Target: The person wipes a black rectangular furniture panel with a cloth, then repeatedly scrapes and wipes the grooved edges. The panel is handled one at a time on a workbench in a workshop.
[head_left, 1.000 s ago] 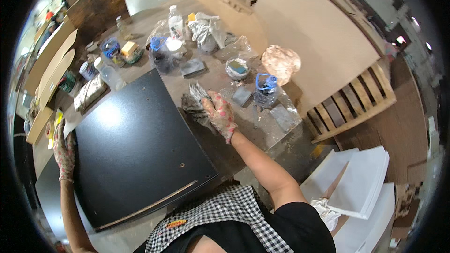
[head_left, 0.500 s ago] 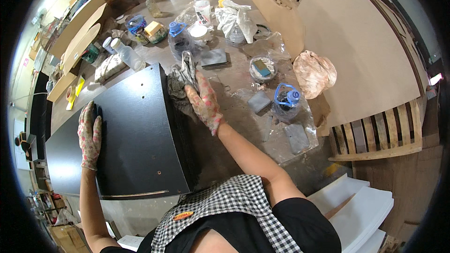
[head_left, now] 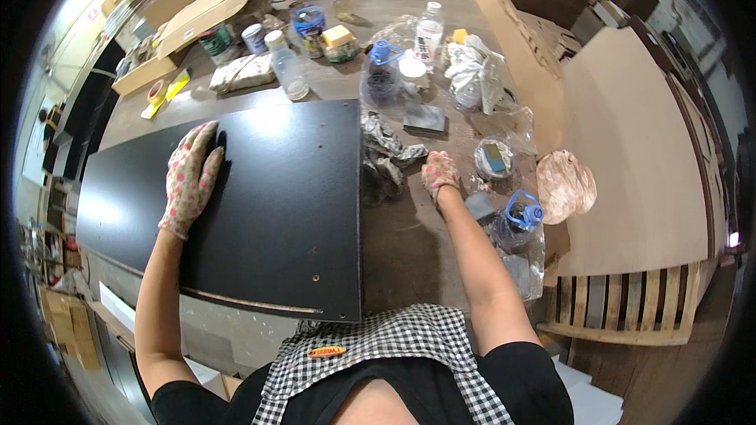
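Two hands in spotted gloves are at the work table [head_left: 402, 256]. The left hand [head_left: 189, 177] lies flat on the black panel [head_left: 276, 212], with fingers stretched and grasping nothing. This panel occupies the left and near part of the table. The right hand [head_left: 439, 171] has bent fingers, just beside the end of a crumpled grey rag [head_left: 382, 145]; I cannot tell if it grips the rag, which lies along the panel's right edge. Several things crowd the space around: a grey block [head_left: 425, 119] beyond the rag, a bowl [head_left: 492, 160] with a sponge to the right, and a blue-handled jug [head_left: 513, 228] near the right forearm. Behind the panel, a clear bottle [head_left: 288, 69] and a wrapped bundle [head_left: 242, 72] stand close to its far edge.
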Motion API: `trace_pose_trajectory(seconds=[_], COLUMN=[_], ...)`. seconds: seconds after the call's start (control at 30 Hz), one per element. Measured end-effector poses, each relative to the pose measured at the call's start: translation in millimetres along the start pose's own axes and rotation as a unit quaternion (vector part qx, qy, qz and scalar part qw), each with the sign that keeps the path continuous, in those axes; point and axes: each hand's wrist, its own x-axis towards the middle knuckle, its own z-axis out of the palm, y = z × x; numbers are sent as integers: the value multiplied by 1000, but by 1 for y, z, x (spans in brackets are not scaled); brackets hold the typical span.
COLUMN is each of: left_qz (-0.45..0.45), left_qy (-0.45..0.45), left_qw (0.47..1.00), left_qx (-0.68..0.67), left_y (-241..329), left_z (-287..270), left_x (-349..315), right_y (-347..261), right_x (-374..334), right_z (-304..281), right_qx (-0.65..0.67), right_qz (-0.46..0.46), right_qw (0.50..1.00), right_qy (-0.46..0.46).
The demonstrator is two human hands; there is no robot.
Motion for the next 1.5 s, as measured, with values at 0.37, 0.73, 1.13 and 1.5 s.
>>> trace_pose_trajectory(seconds=[0.37,0.73,1.13,1.5], left_qz=[-9,43,84,95], left_qy=[4,4,-23,-37], left_qw=[1000,999,996,994], left_qx=[22,-8,-32,-51], left_y=[2,-2,2,0], left_z=[-3,-2,-6,-6], left_x=[0,2,-2,-4], right_y=[-11,-11,-12,10], right_x=[-9,-28,-47,-38], right_z=[-28,-30,-8,5], right_qx=[-57,-65,-57,-74], right_qz=[26,61,127,49], right_qw=[995,995,982,995], right_qy=[-74,-49,131,36])
